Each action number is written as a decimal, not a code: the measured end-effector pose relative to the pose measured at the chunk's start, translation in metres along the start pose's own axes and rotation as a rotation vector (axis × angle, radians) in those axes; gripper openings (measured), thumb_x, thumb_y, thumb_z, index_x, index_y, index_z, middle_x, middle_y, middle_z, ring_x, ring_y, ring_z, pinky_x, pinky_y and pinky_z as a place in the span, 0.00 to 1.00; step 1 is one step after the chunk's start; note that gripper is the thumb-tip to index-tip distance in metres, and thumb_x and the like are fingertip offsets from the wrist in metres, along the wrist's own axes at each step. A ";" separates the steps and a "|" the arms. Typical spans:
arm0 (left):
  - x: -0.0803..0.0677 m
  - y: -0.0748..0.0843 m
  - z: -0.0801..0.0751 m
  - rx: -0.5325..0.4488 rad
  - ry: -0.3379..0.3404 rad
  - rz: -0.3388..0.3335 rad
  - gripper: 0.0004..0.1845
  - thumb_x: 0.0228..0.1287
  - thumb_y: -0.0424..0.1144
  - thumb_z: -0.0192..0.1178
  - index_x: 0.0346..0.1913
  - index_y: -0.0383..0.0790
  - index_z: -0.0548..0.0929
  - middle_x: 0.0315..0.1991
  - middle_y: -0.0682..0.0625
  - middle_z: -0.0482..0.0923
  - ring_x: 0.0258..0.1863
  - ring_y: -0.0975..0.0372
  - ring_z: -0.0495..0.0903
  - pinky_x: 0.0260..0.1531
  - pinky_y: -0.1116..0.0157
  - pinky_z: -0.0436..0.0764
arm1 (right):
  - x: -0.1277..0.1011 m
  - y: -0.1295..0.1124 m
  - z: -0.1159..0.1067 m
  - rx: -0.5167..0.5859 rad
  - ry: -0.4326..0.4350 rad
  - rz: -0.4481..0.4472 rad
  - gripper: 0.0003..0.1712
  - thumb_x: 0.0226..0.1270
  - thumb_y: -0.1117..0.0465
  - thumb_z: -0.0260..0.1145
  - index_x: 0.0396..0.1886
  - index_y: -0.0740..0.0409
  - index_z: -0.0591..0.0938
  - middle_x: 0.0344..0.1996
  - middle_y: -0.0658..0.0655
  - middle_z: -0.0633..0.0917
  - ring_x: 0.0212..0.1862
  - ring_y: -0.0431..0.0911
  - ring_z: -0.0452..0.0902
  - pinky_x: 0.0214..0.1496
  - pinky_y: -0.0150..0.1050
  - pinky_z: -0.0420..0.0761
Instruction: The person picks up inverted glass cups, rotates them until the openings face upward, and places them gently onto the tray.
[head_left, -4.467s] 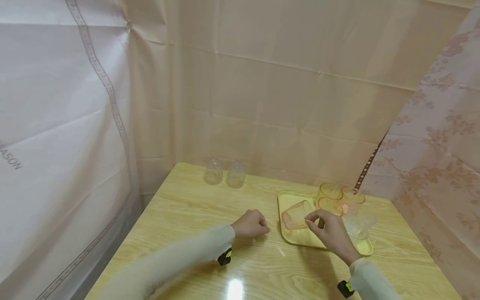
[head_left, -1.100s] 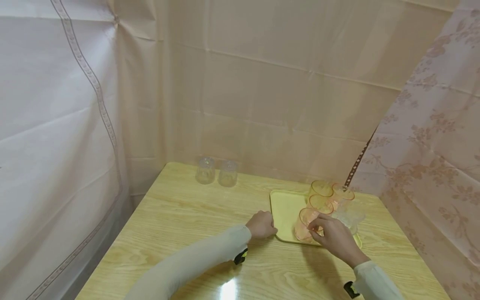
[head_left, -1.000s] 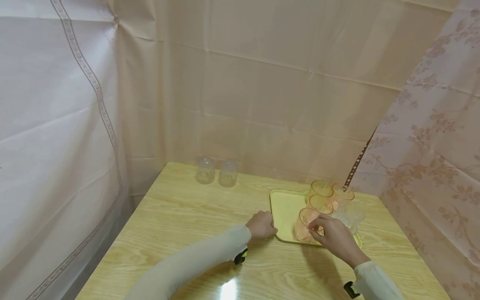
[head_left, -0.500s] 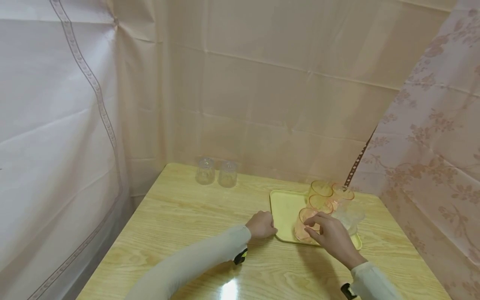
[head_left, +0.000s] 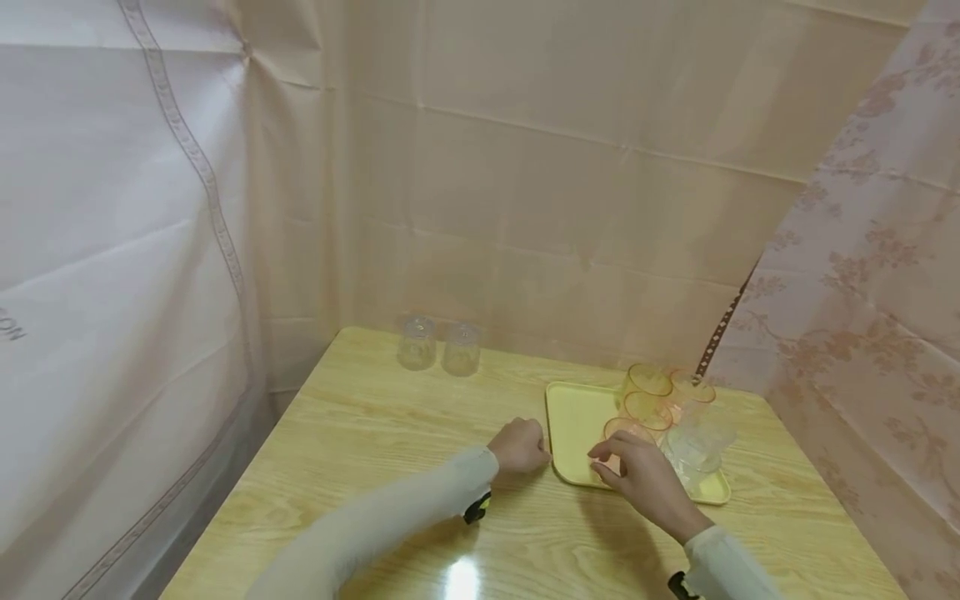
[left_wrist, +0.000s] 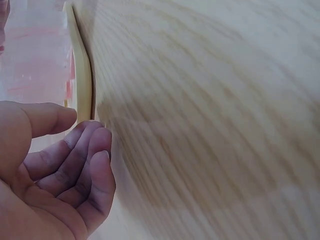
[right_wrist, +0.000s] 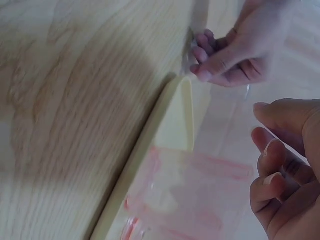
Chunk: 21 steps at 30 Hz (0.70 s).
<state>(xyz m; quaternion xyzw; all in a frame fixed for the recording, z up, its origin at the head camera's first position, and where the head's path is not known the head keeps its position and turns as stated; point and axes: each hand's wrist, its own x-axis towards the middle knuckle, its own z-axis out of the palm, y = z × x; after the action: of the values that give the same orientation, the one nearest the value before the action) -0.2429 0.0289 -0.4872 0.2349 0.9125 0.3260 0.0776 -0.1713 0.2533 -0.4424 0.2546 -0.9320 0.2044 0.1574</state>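
Head view: the pink cup (head_left: 626, 433) stood upright on the yellow tray (head_left: 573, 417), just beyond the right hand (head_left: 637, 475). Right wrist view: its fingers (right_wrist: 267, 172) were loosely curled, empty, beside the cup (right_wrist: 192, 192). Left wrist view: the left hand (left_wrist: 55, 170) (relaxed, holding nothing) sat at the tray's edge (left_wrist: 82, 85).

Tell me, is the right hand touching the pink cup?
Apart. The right wrist view shows a gap between the right hand and the pink cup standing on the tray.
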 end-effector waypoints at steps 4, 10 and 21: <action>-0.002 -0.006 -0.007 0.022 0.022 0.019 0.30 0.65 0.36 0.68 0.09 0.48 0.64 0.05 0.61 0.57 0.07 0.71 0.54 0.10 0.73 0.55 | 0.003 -0.005 0.010 0.034 -0.040 -0.017 0.10 0.58 0.66 0.79 0.39 0.53 0.89 0.32 0.41 0.82 0.23 0.30 0.65 0.24 0.30 0.72; -0.007 -0.015 -0.021 0.065 0.033 0.015 0.26 0.66 0.39 0.67 0.12 0.49 0.67 0.07 0.62 0.61 0.08 0.71 0.56 0.11 0.74 0.57 | 0.005 -0.012 0.026 0.043 -0.141 0.001 0.11 0.56 0.69 0.79 0.38 0.57 0.88 0.33 0.47 0.85 0.27 0.33 0.73 0.29 0.31 0.77; -0.019 -0.033 -0.062 0.073 0.056 0.004 0.24 0.71 0.38 0.63 0.15 0.46 0.70 0.08 0.60 0.62 0.08 0.71 0.57 0.11 0.74 0.58 | 0.006 -0.015 0.048 -0.077 -0.122 0.036 0.10 0.52 0.73 0.80 0.28 0.58 0.87 0.25 0.49 0.82 0.29 0.42 0.78 0.33 0.35 0.80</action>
<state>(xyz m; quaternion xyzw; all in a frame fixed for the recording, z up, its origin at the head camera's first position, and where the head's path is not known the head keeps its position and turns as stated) -0.2569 -0.0375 -0.4598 0.2301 0.9250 0.2993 0.0427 -0.1775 0.2164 -0.4768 0.2434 -0.9515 0.1551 0.1064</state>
